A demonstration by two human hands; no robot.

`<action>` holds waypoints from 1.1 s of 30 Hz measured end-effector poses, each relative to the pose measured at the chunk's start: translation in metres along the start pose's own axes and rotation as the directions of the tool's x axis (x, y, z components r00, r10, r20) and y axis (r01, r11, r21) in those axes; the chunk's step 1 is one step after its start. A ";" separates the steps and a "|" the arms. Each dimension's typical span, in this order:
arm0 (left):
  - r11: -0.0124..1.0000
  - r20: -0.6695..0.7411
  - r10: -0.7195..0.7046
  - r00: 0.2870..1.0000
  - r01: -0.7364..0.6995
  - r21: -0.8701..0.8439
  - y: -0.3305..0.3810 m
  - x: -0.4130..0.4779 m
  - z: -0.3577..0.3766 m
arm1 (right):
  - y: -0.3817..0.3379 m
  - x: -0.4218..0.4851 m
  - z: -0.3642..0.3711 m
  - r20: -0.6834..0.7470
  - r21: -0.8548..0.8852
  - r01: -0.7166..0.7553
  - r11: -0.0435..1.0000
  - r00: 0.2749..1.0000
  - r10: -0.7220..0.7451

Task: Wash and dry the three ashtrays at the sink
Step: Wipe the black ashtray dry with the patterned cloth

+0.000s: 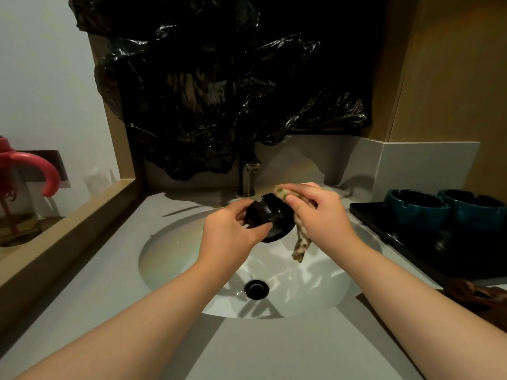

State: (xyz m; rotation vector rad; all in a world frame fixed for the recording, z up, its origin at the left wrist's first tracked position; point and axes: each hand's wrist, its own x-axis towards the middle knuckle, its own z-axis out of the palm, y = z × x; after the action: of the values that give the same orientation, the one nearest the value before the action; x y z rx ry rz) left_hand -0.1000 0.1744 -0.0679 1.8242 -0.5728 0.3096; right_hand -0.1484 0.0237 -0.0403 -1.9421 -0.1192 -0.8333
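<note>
Grey vanity counter (82,311), oval sink (170,259) (basin holding no items). Black ashtray (267,216) is held above the basin, tipped on edge, its base turned toward the viewer; pinched at the rim by the left hand (233,234). A mottled cloth (300,239) is gripped by the right hand (321,215), pressed against the ashtray. Black tray (406,237) at right carries two teal ashtrays (417,207).

The scene was dim and warm-toned, lit from above and behind the viewer. The forearms cast long crossed shadows into the sink basin (170,259), where wet patches gave pale glare. The black plastic sheet (219,78) at upper centre showed small glints. Wide-angle distortion bent the counter edges at lower left. The cup (24,182) at far left looked soft.
</note>
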 end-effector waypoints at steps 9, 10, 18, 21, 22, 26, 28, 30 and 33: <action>0.992 -0.001 -0.021 1.000 0.021 -0.123 0.005 -0.002 -0.002 | 0.002 -0.005 0.007 -0.070 -0.122 0.146 0.982 0.985 -0.156; 0.990 -0.004 -0.032 0.999 0.031 -0.136 0.005 -0.002 -0.002 | 0.004 -0.002 0.003 -0.114 -0.070 0.068 0.995 0.991 -0.076; 0.996 -0.031 0.016 0.999 -0.019 -0.091 0.008 -0.004 0.000 | -0.004 -0.013 0.012 -0.074 -0.203 0.211 0.956 0.970 -0.229; 0.994 -0.065 -0.009 0.998 0.002 -0.110 0.006 -0.002 0.000 | 0.002 -0.009 0.004 -0.174 -0.028 -0.010 1.000 0.985 0.005; 0.994 -0.064 -0.016 0.998 0.009 -0.112 0.006 -0.001 0.000 | 0.004 -0.007 0.002 -0.184 -0.021 -0.079 0.997 0.980 0.074; 0.998 -0.072 0.013 0.997 -0.017 -0.053 0.007 0.001 -0.002 | -0.006 -0.010 0.008 -0.211 -0.066 0.054 0.996 0.975 -0.067; 0.998 -0.075 0.014 0.997 -0.018 -0.059 0.008 0.001 -0.002 | -0.011 -0.013 0.011 -0.171 -0.194 0.290 0.937 0.931 -0.323; 0.998 -0.065 0.010 0.998 -0.014 -0.067 0.008 -0.001 -0.001 | -0.009 -0.014 0.013 -0.086 -0.315 0.459 0.831 0.858 -0.506; 0.994 -0.058 -0.013 0.998 0.007 -0.114 0.008 -0.001 -0.001 | -0.005 -0.011 0.008 -0.147 -0.224 0.312 0.923 0.926 -0.349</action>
State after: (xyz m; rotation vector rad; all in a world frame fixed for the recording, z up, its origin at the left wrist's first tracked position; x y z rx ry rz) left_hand -0.1051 0.1736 -0.0620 1.7025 -0.5295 0.3170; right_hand -0.1546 0.0358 -0.0455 -2.0483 -0.2703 -1.2888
